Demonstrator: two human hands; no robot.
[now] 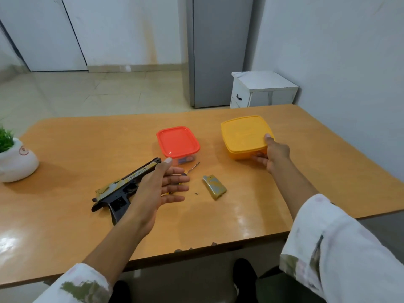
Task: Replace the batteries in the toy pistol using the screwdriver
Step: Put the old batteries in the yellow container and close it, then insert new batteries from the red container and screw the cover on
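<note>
My left grip (161, 186) is open above the toy pistol (122, 184), light stiff plastic I judge, best held by its barrel; my right grip (274, 153) clasps the yellow box (242, 132).

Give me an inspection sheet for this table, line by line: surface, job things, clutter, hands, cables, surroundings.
surface: wooden table, glossy, front edge chipped.
job's things: toy pistol lying flat, handle compartment open; battery cover lying apart to its right; screwdriver partly hidden by the left hand; small dark bit near the cover.
clutter: red-lidded box, closed; plant pot at the left edge.
grips: left hand open, over the pistol; right hand holds the yellow box, lid on.
cables: nothing seen.
surroundings: white cabinet, tiled floor.
</note>
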